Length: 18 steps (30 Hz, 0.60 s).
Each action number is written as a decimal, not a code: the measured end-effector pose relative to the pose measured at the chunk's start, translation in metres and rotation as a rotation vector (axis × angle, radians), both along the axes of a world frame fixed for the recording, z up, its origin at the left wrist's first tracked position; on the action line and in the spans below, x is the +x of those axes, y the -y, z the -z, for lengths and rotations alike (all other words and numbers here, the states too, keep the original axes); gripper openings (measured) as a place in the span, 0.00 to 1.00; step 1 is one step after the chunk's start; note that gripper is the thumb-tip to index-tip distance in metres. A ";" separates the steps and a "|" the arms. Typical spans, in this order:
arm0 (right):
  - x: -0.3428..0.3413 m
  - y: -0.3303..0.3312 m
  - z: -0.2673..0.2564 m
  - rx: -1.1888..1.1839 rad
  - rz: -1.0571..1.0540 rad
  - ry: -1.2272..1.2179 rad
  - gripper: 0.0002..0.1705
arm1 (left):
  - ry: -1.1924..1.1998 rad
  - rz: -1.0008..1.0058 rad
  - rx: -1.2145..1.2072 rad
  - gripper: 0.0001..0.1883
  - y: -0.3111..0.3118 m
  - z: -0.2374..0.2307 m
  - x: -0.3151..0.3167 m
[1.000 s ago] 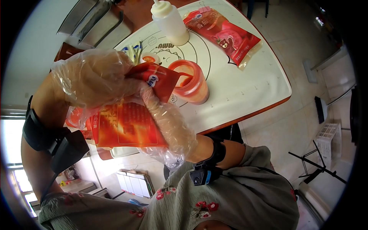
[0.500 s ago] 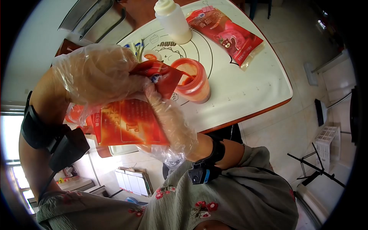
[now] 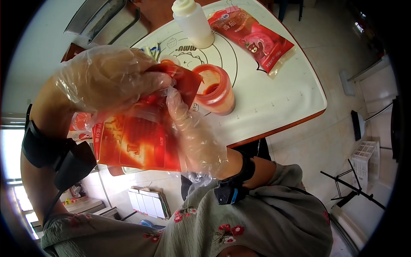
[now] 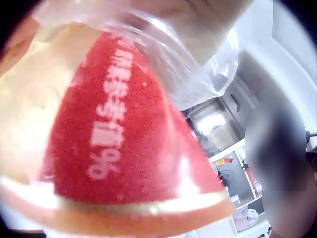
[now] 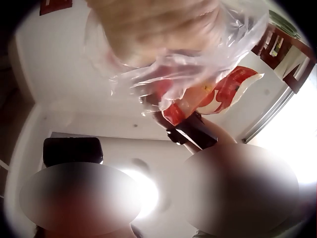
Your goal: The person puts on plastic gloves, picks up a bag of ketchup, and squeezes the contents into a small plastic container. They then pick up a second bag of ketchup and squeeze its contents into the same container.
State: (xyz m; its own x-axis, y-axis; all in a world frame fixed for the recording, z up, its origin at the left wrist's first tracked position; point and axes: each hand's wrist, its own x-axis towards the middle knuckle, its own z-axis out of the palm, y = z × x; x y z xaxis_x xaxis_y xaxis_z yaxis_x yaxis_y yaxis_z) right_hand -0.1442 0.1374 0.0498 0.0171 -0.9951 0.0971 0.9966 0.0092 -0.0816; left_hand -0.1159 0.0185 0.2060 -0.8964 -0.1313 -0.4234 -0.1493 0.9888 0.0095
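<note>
Both hands wear clear plastic gloves and hold a red sauce pouch [image 3: 137, 141] in the head view. My left hand [image 3: 107, 79] grips its upper part, thumb along the front. My right hand [image 3: 197, 141] holds its right side, with the thumb up by the left thumb. The pouch's narrow top end points at the mouth of a clear plastic jar [image 3: 220, 100] smeared with red sauce, which has some sauce inside. Close up, the left wrist view shows the pouch's printed bottom part [image 4: 114, 139]. In the right wrist view, the glove [image 5: 198, 64] hides the fingers.
Behind the jar stand a white squeeze bottle [image 3: 195, 28] and a small cup [image 3: 170, 60] partly hidden by the pouch. A second red packet [image 3: 257, 40], clipped at one end, lies on the table mat [image 3: 278, 94]. Metal trays [image 3: 102, 21] sit at the back left.
The pouch has shifted slightly left, and its front has turned more into view. A red strand of sauce running from its tip into the jar no longer shows. Both hands still hold it.
</note>
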 end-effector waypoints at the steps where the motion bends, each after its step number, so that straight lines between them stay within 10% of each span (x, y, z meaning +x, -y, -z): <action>1: -0.003 0.000 -0.001 -0.014 0.021 0.002 0.28 | 0.040 -0.102 0.021 0.20 -0.003 -0.001 0.000; 3: -0.003 -0.003 -0.003 -0.030 0.056 0.009 0.29 | 0.033 -0.101 0.007 0.24 -0.002 0.001 0.006; 7: -0.004 -0.002 -0.007 -0.075 0.100 0.038 0.29 | -0.114 0.658 -0.202 0.27 0.016 0.002 0.013; 14: -0.003 0.010 0.001 -0.165 0.142 0.056 0.29 | 0.132 -0.398 0.100 0.18 -0.010 -0.004 -0.008; 18: -0.003 0.010 -0.001 -0.071 0.156 -0.006 0.29 | -0.058 0.312 -0.095 0.17 0.012 0.008 0.008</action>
State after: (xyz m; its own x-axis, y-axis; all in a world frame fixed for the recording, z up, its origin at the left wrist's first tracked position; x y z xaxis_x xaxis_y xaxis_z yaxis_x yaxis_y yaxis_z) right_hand -0.1468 0.1275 0.0512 -0.1364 -0.9763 0.1679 0.9850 -0.1518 -0.0823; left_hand -0.1079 0.0063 0.1978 -0.9218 0.1168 -0.3697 0.1588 0.9836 -0.0851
